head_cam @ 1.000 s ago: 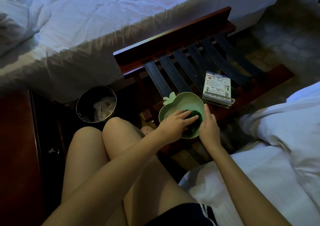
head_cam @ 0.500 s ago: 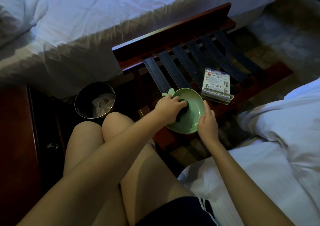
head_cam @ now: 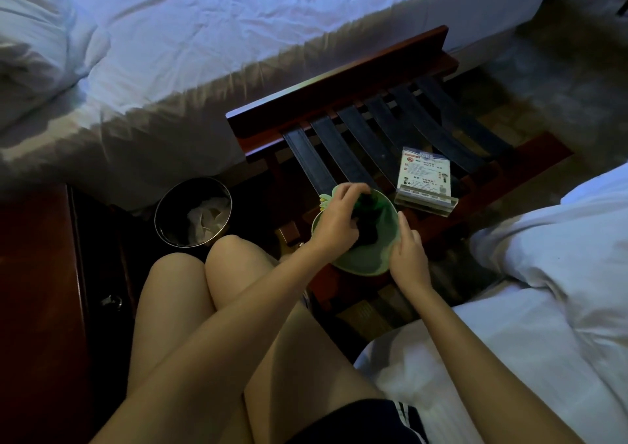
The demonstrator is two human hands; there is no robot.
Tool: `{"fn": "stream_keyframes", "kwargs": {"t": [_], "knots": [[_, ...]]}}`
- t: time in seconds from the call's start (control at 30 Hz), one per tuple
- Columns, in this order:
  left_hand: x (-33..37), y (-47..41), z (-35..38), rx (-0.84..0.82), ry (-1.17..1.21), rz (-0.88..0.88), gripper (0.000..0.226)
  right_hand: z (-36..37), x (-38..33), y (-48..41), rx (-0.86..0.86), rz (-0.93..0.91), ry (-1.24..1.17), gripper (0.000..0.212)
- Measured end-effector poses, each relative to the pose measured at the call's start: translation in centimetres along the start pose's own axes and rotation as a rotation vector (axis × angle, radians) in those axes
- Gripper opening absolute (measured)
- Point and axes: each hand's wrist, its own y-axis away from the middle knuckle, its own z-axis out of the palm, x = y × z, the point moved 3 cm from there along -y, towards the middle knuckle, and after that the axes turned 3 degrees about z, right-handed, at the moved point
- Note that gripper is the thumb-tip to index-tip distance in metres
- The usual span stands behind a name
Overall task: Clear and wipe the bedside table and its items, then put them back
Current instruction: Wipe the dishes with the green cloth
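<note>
The left hand (head_cam: 338, 221) pinches the cloth (head_cam: 368, 226) inside the bowl (head_cam: 363, 263) at mid-frame; the right hand (head_cam: 409, 256) grips the bowl's right rim, nearer the frame's lower edge.

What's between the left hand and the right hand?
Head view: a dark green wiping cloth, gripped by the left hand, and the bare inner wall of the pale green plastic bowl, whose rim the right hand holds.

Metal bin (head_cam: 193, 211) holding crumpled white stuff stood left of strapped wooden rack (head_cam: 339, 87). White bed (head_cam: 238, 19) far; duvet (head_cam: 560, 273) near right.
</note>
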Motion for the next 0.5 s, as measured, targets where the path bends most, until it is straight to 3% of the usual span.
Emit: {"fn": "stream_keyframes", "kwargs": {"t": [0.1, 0.17, 0.37, 0.43, 0.5], "knots": [[-0.7, 1.2, 0.0, -0.056, -0.443, 0.126, 0.053, -0.1, 0.0, -0.3, -0.010, -0.003, 0.008, 0.055], [-0.9, 2.0, 0.1, -0.146, -0.594, 0.132, 0.053, 0.0, 0.1, -0.4, 0.000, 0.004, 0.006, 0.056], [-2.2, 3.6, 1.5, -0.440, -0.606, 0.219, 0.052, 0.5, 0.2, -0.3, 0.047, -0.013, -0.018, 0.057], [-1.8, 2.9, 2.2, -0.464, -0.616, 0.263, 0.051, 0.5, 0.2, -0.3, 0.044, -0.012, -0.039, 0.056], [-0.6, 1.8, 3.6, -0.368, -0.680, 0.311, 0.056, 0.4, 0.3, -0.3, 0.039, -0.010, -0.067, 0.053]]}}
